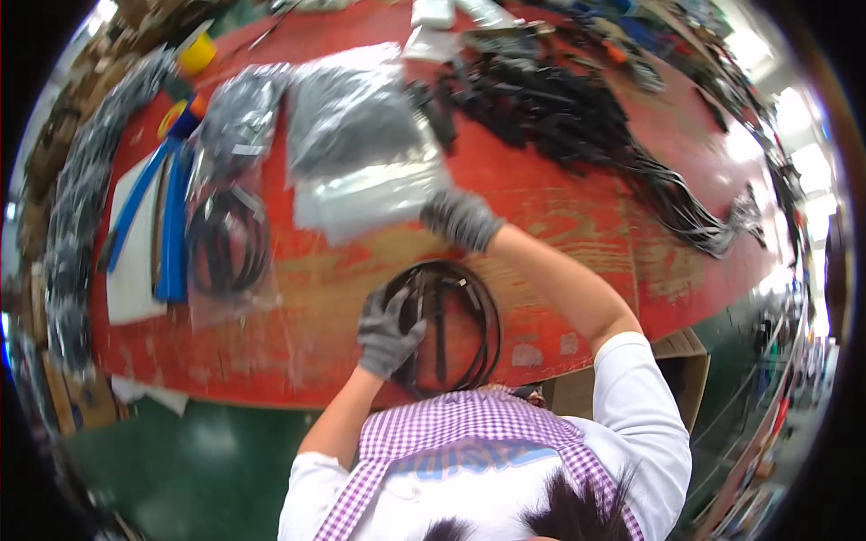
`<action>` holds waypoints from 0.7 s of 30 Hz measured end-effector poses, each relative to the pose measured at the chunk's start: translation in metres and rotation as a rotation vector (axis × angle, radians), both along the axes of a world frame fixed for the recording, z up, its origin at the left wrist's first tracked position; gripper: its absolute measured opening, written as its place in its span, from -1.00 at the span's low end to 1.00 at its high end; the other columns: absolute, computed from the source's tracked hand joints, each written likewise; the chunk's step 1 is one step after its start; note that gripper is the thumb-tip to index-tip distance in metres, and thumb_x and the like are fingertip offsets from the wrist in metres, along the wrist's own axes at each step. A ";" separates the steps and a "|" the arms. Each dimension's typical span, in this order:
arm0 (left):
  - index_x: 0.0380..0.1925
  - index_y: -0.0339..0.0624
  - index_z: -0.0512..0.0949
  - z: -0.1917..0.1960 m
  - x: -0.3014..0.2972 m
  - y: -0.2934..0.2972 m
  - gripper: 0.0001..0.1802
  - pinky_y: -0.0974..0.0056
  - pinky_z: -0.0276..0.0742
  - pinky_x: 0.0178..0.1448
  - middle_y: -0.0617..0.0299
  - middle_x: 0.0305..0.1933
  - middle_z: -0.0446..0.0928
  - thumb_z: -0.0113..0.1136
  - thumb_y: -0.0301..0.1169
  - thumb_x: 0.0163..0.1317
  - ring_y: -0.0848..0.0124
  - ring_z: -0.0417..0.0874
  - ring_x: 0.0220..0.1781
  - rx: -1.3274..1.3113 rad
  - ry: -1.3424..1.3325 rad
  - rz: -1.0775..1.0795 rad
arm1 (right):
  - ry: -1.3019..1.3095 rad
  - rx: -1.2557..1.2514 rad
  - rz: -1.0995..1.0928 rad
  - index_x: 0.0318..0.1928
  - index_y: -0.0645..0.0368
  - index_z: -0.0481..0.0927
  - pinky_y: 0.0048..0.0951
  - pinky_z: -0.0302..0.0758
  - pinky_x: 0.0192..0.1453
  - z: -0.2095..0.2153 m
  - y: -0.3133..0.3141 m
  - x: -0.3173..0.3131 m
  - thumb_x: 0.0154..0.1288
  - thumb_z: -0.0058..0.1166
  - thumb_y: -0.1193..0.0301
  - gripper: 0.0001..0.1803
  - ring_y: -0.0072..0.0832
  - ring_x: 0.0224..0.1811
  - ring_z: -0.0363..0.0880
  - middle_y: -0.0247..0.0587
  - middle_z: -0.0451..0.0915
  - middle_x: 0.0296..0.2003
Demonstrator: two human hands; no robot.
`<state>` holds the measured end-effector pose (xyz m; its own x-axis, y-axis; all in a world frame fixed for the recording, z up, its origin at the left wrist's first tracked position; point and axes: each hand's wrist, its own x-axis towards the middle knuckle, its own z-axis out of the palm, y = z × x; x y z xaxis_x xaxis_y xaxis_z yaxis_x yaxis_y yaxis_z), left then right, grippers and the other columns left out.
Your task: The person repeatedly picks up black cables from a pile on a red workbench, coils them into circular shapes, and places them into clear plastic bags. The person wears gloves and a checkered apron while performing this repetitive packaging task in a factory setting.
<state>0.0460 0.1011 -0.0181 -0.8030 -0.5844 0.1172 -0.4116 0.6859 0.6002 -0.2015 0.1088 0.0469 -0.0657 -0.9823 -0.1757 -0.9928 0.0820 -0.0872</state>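
My left hand [390, 334], in a grey knit glove, grips the left side of a coiled black cable [492, 325] lying on the red table near my body. A straight black piece [439, 338] lies across the middle of the coil. My right hand [462, 219], gloved the same way, reaches forward to the near right corner of a stack of clear plastic bags [361, 194]. Its fingers are bent together at the bag edge; their tips are partly hidden.
Left of the stack lies a bagged cable coil [227, 239], beside a blue long-handled tool [171, 225] on a white sheet [131, 261]. A heap of black cables [550, 113] spreads across the far right. Wrapped bundles [77, 207] line the left edge. An open cardboard box [690, 370] stands below the right edge.
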 end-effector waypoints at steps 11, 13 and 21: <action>-0.03 -0.09 0.46 0.009 -0.001 -0.007 -0.45 0.08 0.30 0.19 -0.07 0.12 0.31 0.27 -0.18 -0.09 0.03 0.36 0.13 0.098 0.008 0.018 | -0.504 -0.354 -0.309 -0.38 -0.03 0.63 -0.26 0.39 -0.02 -0.099 -0.075 -0.017 -0.06 0.19 0.12 -0.73 -0.21 -0.19 0.49 -0.18 0.56 -0.34; -0.09 -0.14 0.49 0.006 -0.004 -0.017 -0.54 0.12 0.36 0.13 -0.05 0.07 0.36 0.25 -0.26 -0.04 0.07 0.43 0.06 0.205 0.069 0.055 | -0.524 -0.357 -0.251 -0.39 -0.04 0.63 -0.24 0.37 0.00 -0.085 -0.067 -0.015 -0.14 0.24 0.10 -0.70 -0.20 -0.16 0.47 -0.19 0.56 -0.33; -0.24 -0.29 0.51 0.013 -0.054 -0.046 -0.78 0.38 0.49 -0.12 0.13 -0.28 0.56 0.14 -0.42 0.12 0.43 0.59 -0.24 0.515 0.143 0.102 | -0.279 -0.296 -0.339 -0.27 0.04 0.62 -0.19 0.34 0.05 -0.103 -0.070 -0.027 0.11 -0.03 0.02 -0.60 -0.15 -0.06 0.46 -0.10 0.56 -0.19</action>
<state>-0.0081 0.0546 -0.0051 -0.7361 -0.6694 -0.1009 -0.3501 0.2488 0.9031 -0.2289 0.0389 -0.0558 -0.3782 -0.9244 0.0498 -0.8506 0.3258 -0.4127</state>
